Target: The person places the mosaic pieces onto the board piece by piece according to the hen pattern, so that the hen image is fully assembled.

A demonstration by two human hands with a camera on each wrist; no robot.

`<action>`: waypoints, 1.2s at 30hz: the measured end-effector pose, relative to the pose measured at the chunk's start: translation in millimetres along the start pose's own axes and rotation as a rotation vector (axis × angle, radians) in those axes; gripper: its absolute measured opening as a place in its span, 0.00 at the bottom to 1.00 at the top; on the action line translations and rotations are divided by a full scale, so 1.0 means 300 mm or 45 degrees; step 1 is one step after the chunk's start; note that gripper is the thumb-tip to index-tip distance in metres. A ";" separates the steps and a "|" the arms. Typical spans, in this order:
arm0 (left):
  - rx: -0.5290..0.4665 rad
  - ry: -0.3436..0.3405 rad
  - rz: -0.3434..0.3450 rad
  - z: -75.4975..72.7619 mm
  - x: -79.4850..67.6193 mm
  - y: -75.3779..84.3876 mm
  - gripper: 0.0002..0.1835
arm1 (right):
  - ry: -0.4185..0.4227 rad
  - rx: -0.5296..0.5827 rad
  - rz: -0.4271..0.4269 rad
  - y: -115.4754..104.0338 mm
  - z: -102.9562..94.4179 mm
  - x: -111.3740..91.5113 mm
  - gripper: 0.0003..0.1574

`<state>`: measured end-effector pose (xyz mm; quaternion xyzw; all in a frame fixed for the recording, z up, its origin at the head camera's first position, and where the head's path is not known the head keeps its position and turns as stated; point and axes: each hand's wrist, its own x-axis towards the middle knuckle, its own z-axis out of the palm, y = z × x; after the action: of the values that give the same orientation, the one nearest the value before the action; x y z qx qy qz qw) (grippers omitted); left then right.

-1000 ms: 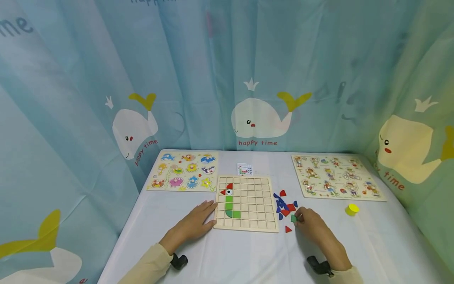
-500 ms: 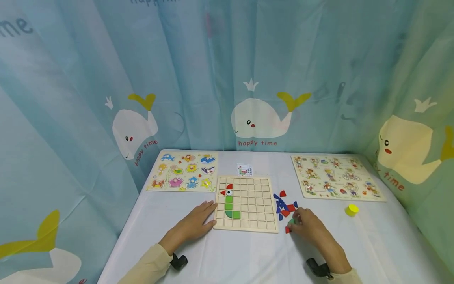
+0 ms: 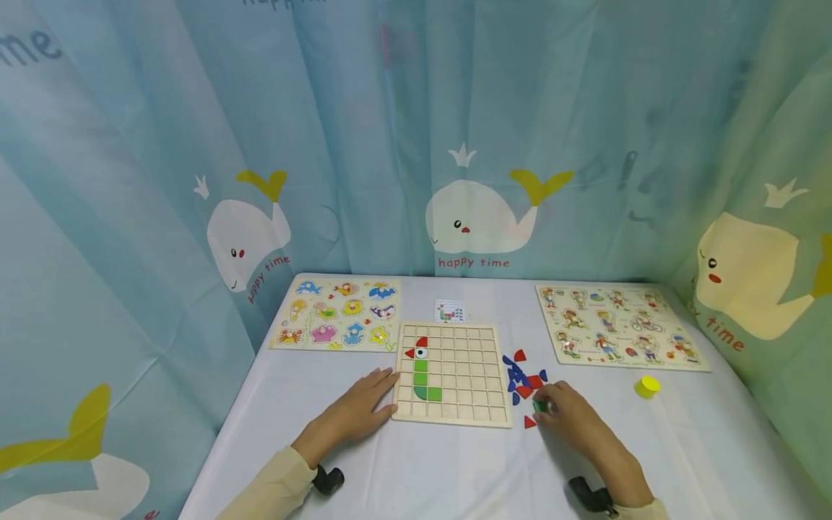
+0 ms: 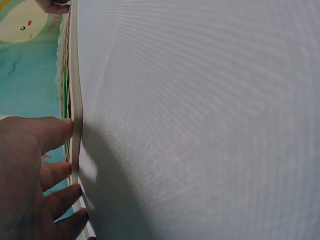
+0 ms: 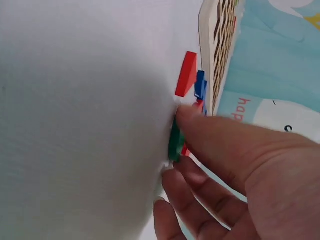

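Note:
My left hand rests at the left edge of a wooden grid board, thumb and fingers touching the rim. On the board, red pieces, a white eye piece and several green pieces form a bird's head and neck. Right of the board my right hand pinches a small green puzzle piece between thumb and fingers, low over the table. A red triangle piece lies just beside these fingers. Several blue pieces and red pieces lie in a loose heap nearby.
A small picture card lies behind the board. A sea-animal puzzle is at the back left, a puzzle with figures at the back right. A yellow cylinder stands on the right. Printed curtains surround the table.
My right hand moved left with the green piece, over part of the red triangle, then slightly back, so the triangle shows again. My left hand has stayed at the board's edge.

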<state>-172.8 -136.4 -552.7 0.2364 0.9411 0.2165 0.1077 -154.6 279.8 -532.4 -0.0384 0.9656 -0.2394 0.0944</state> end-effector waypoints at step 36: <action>0.003 -0.009 -0.026 0.008 0.006 -0.002 0.35 | 0.151 -0.028 -0.401 -0.398 0.205 0.107 0.16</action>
<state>-173.7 -135.1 -555.3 0.2276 0.9434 0.2133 0.1128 -170.4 142.5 -535.0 -0.1762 0.9540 -0.2424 -0.0018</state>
